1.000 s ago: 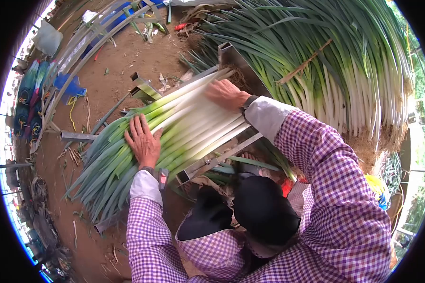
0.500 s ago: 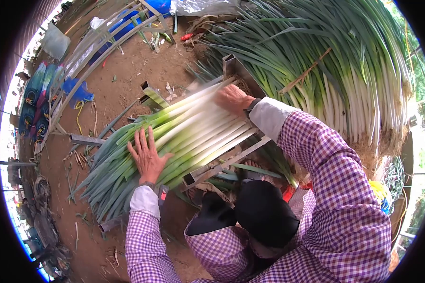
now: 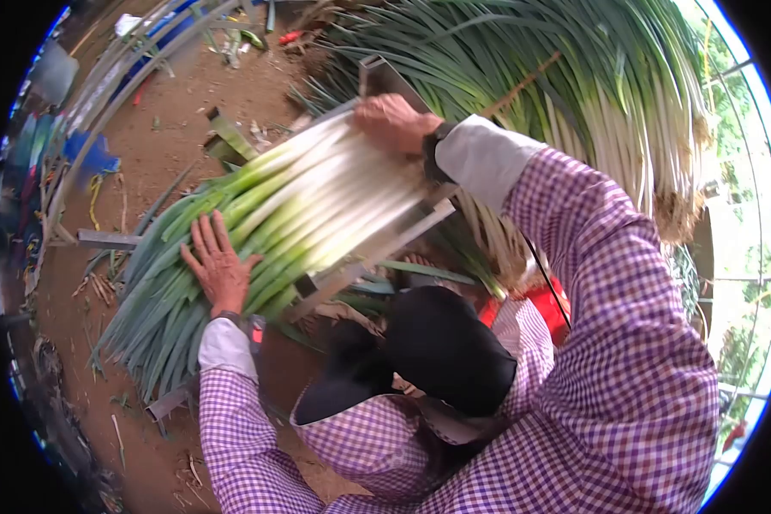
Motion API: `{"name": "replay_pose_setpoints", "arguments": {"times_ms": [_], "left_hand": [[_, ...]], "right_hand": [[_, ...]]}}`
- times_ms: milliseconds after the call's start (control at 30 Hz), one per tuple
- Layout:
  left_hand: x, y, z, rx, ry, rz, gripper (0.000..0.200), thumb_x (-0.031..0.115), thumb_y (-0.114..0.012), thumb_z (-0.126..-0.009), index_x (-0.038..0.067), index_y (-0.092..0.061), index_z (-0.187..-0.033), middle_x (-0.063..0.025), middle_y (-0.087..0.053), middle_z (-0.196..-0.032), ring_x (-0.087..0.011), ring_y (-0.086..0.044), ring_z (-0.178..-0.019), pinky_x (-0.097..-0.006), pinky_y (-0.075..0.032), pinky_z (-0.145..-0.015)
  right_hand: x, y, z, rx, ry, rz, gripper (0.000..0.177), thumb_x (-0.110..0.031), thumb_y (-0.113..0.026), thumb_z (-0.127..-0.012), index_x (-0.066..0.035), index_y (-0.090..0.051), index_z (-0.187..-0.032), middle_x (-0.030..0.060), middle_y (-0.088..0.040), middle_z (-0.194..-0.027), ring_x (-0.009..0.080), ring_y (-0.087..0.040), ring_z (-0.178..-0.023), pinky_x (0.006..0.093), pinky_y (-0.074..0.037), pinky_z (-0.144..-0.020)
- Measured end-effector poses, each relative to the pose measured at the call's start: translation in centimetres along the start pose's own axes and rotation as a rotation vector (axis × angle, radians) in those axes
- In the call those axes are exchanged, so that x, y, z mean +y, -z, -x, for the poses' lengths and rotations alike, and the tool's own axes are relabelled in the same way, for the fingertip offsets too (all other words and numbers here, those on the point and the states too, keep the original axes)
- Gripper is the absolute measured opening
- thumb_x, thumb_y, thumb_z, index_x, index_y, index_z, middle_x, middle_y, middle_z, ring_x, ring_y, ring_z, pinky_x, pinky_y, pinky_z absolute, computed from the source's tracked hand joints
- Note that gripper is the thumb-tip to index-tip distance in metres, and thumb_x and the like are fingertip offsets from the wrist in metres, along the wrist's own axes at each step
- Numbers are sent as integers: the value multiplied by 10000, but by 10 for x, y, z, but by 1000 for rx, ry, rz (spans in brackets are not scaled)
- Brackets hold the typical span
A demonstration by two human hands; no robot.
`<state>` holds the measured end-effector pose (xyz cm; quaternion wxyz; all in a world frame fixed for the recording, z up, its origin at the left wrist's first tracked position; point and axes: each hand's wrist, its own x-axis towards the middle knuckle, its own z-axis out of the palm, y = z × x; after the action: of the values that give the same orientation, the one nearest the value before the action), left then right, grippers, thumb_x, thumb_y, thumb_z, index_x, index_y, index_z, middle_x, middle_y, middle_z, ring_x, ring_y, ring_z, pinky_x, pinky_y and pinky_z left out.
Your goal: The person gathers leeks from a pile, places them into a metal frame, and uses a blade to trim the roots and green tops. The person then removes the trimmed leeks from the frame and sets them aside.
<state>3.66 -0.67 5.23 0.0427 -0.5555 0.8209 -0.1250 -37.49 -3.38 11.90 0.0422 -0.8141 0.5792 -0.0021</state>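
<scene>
A layer of long green onions (image 3: 308,197) lies on a metal frame (image 3: 385,236), white ends toward the upper right and green leaves at the lower left. My left hand (image 3: 218,264) rests flat on the green part, fingers spread. Up at the white ends, beside the frame's upright metal plate (image 3: 390,84), is my right hand (image 3: 394,122). Its fingers are curled at the onion ends; blur and the hand itself hide whether they grip any.
A large pile of green onions (image 3: 608,111) fills the upper right. Curved metal bars (image 3: 103,111) and a blue plastic piece (image 3: 92,152) stand at the upper left. Brown soil (image 3: 171,128) shows around the frame. A red bag (image 3: 550,310) lies beside my right leg.
The whole view has shifted, so the scene sits further left and slightly higher. My left hand stays spread on the leaves, and my right hand remains at the white ends.
</scene>
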Motion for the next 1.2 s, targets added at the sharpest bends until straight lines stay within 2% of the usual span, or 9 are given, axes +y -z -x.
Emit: {"name": "replay_pose_setpoints", "arguments": {"times_ms": [67,100,267,433,567,700,900,967,1200], "left_hand": [[-2,-6,1,24,-13,-9,1271,670,-775,-715,131,-128,-1668,-108,-187,-1717,-282,-152,-1586,-601,-123,-1245],[-3,-11,0,39,-18,-17,1269,673,-772,-716,134,-128,-1668,-106,-185,-1718,-280,-150,-1586,-598,-122,-1245],[-1,-17,0,88,-13,-39,1231,612,-795,-732,142,-144,-1665,-78,-228,-1701,-262,-186,-1573,-573,-170,-1227],[-2,-12,-2,38,-14,-93,1216,533,-842,-738,142,-153,-1661,-90,-237,-1694,-270,-204,-1568,-592,-201,-1213],[-17,-16,-8,25,-40,-42,1153,361,-850,-767,156,-153,-1662,-96,-256,-1684,-292,-237,-1558,-627,-244,-1188],[-33,4,-8,76,-31,273,1051,238,-830,-783,107,-230,-1636,-171,-320,-1640,-349,-305,-1519,-564,-254,-1215],[-32,66,19,39,36,760,915,84,-774,-864,66,-260,-1621,-237,-325,-1622,-389,-427,-1437,-467,-373,-1166],[-27,80,35,19,61,831,892,77,-753,-888,68,-250,-1624,-238,-331,-1620,-387,-475,-1399,-457,-421,-1117],[-12,102,61,-53,120,1009,843,52,-714,-921,75,-247,-1622,-238,-357,-1599,-359,-587,-1280,-418,-461,-1070]], "right_hand": [[-6,39,21,44,-78,-117,347,-152,-669,-896,-75,-714,-1231,141,-752,-987,297,-718,-883,432,-566,-776],[0,40,37,299,-38,-293,239,-193,-725,-802,-83,-734,-1014,168,-731,-881,388,-708,-853,490,-564,-737],[6,88,163,463,-303,-601,212,-204,-743,-844,-75,-760,-1011,133,-751,-862,277,-744,-815,379,-570,-732],[9,31,324,323,-654,-827,212,-100,-721,-889,-2,-750,-1075,57,-763,-895,112,-708,-826,311,-580,-758],[-42,-79,447,69,-676,-852,225,-100,-724,-874,-7,-749,-1077,95,-770,-925,188,-739,-807,352,-596,-745],[-129,-181,527,-91,-908,-760,300,-190,-737,-817,-36,-731,-1073,205,-728,-1046,400,-702,-999,471,-565,-859],[-159,-228,569,150,-987,-374,568,-234,-735,-772,-63,-572,-1289,194,-566,-1279,405,-538,-1221,503,-452,-978],[-152,-207,562,117,-1058,-362,551,-117,-662,-771,-47,-557,-1307,178,-568,-1265,378,-538,-1213,477,-446,-975],[-110,-271,579,59,-1051,-130,467,-111,-574,-854,-84,-561,-1320,152,-577,-1220,328,-539,-1199,470,-419,-1006]]}}
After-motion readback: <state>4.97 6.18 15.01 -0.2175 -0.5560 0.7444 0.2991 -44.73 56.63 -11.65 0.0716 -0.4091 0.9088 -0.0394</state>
